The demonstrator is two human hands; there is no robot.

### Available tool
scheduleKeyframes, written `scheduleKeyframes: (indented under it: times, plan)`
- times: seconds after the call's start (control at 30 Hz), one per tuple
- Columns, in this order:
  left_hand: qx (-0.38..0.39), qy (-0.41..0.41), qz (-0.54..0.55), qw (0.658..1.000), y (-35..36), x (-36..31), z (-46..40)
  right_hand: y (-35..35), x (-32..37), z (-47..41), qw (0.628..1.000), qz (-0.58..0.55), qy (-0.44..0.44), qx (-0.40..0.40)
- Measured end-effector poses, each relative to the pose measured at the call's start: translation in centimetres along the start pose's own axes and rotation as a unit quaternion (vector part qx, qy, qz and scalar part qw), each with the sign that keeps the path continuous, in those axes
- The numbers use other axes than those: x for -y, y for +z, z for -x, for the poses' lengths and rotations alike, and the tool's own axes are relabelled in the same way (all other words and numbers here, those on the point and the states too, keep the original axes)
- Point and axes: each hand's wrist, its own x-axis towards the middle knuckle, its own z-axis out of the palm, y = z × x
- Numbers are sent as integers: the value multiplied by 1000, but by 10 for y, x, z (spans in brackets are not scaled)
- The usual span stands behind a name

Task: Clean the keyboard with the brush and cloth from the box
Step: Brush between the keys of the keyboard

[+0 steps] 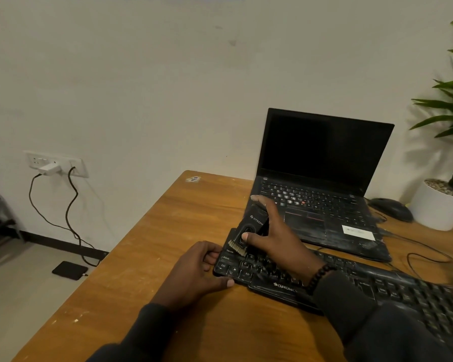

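Note:
A black keyboard [364, 286] lies slantwise on the wooden table [147, 257], its left end nearest the table's middle. My right hand [275, 236] grips a black brush [249, 226] with pale bristles, and the bristles touch the keys at the keyboard's far left corner. My left hand [196, 273] holds the keyboard's left edge, fingers curled over it and thumb along the front rim. No cloth or box is in view.
An open black laptop [322, 178] with a dark screen stands just behind the keyboard. A black mouse [391, 209] and a potted plant in a white pot [439, 205] sit at the right. Cables hang from a wall socket [55, 164] at the left.

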Motion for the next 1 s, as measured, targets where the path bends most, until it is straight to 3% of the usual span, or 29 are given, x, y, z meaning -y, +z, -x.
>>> scheduleKeyframes:
  times: [0.37, 0.43, 0.5, 0.6, 0.7, 0.83, 0.9, 1.0]
  plan:
    - [4, -3, -2, 1000, 0, 5, -1, -4, 0, -3, 999, 29, -16, -7]
    - [2, -4, -3, 1000, 1, 6, -1, -1, 3, -6, 989, 123, -62, -48]
    - [-1, -7, -2, 1000, 1, 6, -1, 5, 7, -6, 955, 272, -110, -55]
    - [-5, -6, 10, 1000, 2, 8, -2, 21, 9, 10, 914, 374, -156, 34]
    - [-5, -7, 4, 1000, 2, 7, -1, 28, 20, 25, 931, 307, -177, 91]
    - [-2, -10, 14, 1000, 2, 8, -1, 18, 19, 10, 948, 287, -135, -2]
    - [0, -7, 16, 1000, 2, 8, -1, 23, 18, 12, 939, 317, -133, 27]
    - [9, -10, 21, 1000, 2, 8, -1, 30, 21, 16, 959, 224, -143, 93]
